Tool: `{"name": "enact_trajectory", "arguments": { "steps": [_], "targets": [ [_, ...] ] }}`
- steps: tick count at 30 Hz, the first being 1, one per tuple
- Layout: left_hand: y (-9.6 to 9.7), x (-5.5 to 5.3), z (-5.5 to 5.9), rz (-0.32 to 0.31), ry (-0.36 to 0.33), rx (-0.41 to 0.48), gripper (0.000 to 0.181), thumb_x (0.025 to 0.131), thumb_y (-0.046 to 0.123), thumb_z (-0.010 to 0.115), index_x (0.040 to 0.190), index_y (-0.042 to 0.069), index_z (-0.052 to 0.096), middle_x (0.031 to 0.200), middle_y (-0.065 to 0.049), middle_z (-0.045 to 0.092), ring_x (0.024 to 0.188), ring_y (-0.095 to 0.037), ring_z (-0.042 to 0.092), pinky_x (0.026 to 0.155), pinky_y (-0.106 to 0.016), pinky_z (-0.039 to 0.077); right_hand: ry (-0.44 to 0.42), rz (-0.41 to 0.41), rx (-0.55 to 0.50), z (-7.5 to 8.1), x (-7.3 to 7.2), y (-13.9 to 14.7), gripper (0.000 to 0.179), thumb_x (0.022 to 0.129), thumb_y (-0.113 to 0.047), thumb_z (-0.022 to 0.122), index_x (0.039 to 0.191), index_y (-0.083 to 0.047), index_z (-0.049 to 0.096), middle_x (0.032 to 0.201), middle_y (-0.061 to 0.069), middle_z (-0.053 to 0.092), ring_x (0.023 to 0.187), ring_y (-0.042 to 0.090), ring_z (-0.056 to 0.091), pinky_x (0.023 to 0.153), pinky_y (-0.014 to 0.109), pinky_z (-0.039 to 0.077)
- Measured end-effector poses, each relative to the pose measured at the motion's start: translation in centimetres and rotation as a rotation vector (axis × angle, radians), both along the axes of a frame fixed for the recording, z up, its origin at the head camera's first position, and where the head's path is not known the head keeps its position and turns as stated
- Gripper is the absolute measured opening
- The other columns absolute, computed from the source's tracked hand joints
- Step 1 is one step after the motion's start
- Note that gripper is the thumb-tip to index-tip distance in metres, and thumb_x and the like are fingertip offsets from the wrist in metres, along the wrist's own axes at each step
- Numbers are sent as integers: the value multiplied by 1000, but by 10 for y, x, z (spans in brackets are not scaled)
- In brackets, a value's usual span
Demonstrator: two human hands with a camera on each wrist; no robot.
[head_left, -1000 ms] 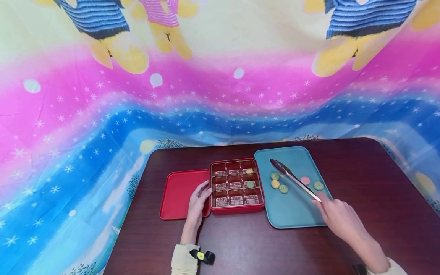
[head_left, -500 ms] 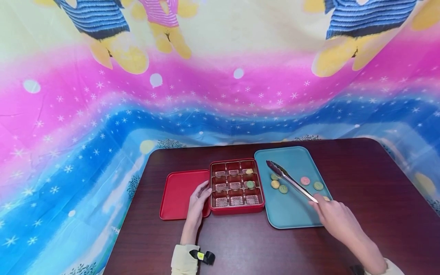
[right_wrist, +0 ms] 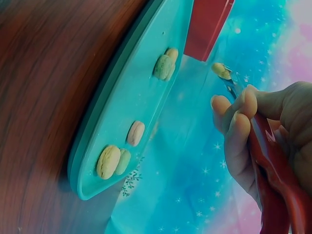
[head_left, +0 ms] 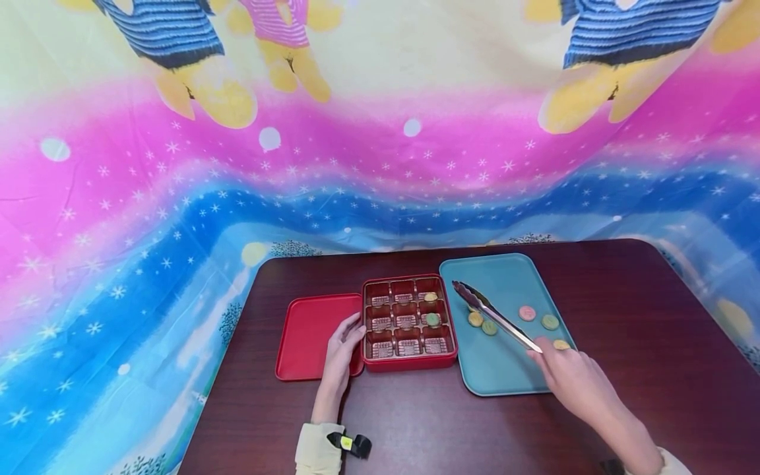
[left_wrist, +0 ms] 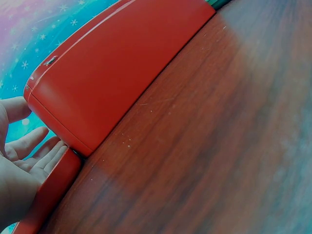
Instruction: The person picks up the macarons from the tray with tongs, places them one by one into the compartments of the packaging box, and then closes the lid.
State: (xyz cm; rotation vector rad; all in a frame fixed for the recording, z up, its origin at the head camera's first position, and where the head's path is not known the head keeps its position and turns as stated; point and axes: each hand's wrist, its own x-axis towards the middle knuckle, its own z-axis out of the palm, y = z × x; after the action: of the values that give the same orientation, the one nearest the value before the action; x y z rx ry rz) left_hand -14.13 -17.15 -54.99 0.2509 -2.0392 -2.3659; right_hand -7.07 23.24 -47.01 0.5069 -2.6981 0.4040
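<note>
My right hand (head_left: pixel 580 379) grips a pair of metal tongs (head_left: pixel 505 321) slanting over the teal tray (head_left: pixel 505 369). In the right wrist view, the tongs' far end pinches a yellowish macaron (right_wrist: pixel 222 70); their handle is red. My left hand (head_left: pixel 341 349) touches the left side of a red compartment box (head_left: pixel 410 362), its fingers extended along the wall in the left wrist view. Inside the box's right column sit a yellow macaron (head_left: pixel 430 297) and a green macaron (head_left: pixel 432 319). On the tray lie several macarons, among them a pink one (head_left: pixel 526 313) and a yellow one (head_left: pixel 561 344).
Left of the box lies a flat red lid (head_left: pixel 305 333), partly under the left hand. The tray stands against the box's right side. All rest on a dark wooden table (head_left: pixel 415 422), with a patterned cloth (head_left: pixel 392 152) hanging behind.
The right hand and the tongs have shifted left across the tray, bringing the tongs' tips closer to the box. The left hand and the box have stayed put.
</note>
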Motion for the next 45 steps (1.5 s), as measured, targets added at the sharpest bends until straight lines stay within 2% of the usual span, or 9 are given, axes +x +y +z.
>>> {"name": "enact_trajectory", "arguments": {
  "steps": [5,8,12,14,16,25,33,39,45],
  "targets": [
    [1,1,0,5,-5,-2,50,101,15,66,147,-1,54,148,-21,55,137,-31,53,106,-28,44,-11,2,17,0,2,-4,29,86,-8,81,91,-7,53,57,-5,31,46,12,34,41,34,32],
    [1,0,-1,4,-5,-3,50,101,16,66,147,-1,54,147,-21,55,136,-31,53,107,-31,44,-1,13,19,-1,3,-5,25,94,-13,77,90,-8,52,56,-7,29,46,10,32,41,32,31],
    [1,0,-1,2,-1,-2,50,101,16,66,147,-1,54,147,-21,55,136,-31,53,108,-32,44,52,48,15,-2,3,-7,38,111,-40,47,87,-10,50,55,-9,26,46,8,29,41,29,28],
    [0,0,-1,3,0,-4,50,101,16,66,147,-1,54,147,-21,55,136,-31,53,108,-31,44,81,66,12,-3,3,-7,51,111,-50,29,86,-10,49,55,-11,25,46,7,28,41,28,26],
    [0,0,-1,3,-1,-4,50,102,16,66,147,-1,53,148,-20,54,137,-31,52,108,-31,43,101,83,2,-4,3,-8,55,110,-54,23,86,-11,48,55,-12,24,46,6,27,41,27,25],
    [0,1,1,-5,1,-1,51,103,15,65,149,-1,51,149,-21,53,138,-32,51,111,-33,41,151,108,-4,-5,4,-13,59,109,-55,17,85,-11,49,55,-15,21,45,4,24,40,25,23],
    [-1,-1,-2,0,-2,-12,51,102,17,65,148,-1,53,148,-20,54,136,-32,52,112,-38,42,98,101,6,-3,7,-17,59,107,-57,15,86,-13,50,56,-15,22,45,3,24,40,25,23],
    [-1,-1,-2,-7,11,-4,50,102,14,65,148,-2,52,148,-21,54,135,-30,53,109,-31,43,107,122,-9,-4,10,-19,52,109,-54,24,87,-14,50,57,-16,23,45,2,26,40,24,23],
    [-1,-1,-2,-9,14,19,50,102,12,64,148,-3,52,148,-22,53,135,-29,53,103,-23,44,113,133,-14,-3,12,-22,57,108,-56,18,87,-14,49,56,-17,22,45,0,25,40,23,21]
  ]
}}
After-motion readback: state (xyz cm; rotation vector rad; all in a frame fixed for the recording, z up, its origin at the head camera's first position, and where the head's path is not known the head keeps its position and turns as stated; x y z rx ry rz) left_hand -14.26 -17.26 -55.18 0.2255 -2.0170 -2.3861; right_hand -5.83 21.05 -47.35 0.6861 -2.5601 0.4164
